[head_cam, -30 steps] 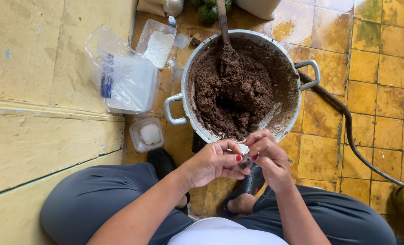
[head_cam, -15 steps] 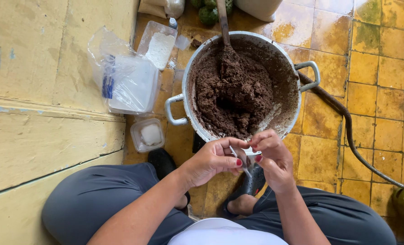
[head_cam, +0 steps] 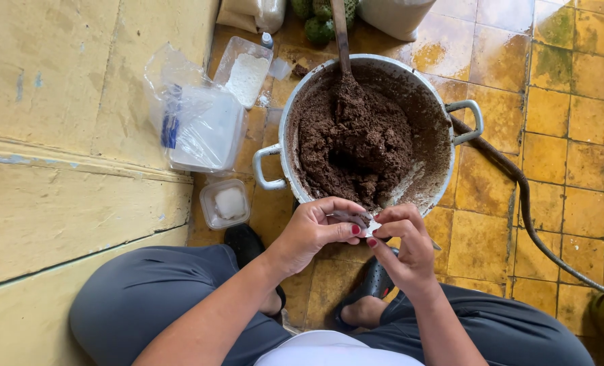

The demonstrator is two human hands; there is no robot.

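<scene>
She sits on the floor with both hands meeting just at the near rim of the big metal pot (head_cam: pixel 285 146) of dark brown paste (head_cam: pixel 352 142). The left hand (head_cam: pixel 315 230) pinches a small dark lump (head_cam: pixel 351 218) of that paste, fingers closed on it, while the right hand (head_cam: pixel 403 244) has its fingers clamped on a small white wrapper (head_cam: pixel 373 227) touching the lump. It looks like the wrapping step; folding the wrapper neatly around the lump calls for a careful fingertip grip.

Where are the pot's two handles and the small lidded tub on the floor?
Left pot handle (head_cam: pixel 264 167): head view, on the looped metal grip.
Right pot handle (head_cam: pixel 470 116): head view, on the outer curve of the grip.
Small lidded tub (head_cam: pixel 225 203): head view, on the clear lid's centre.
</scene>
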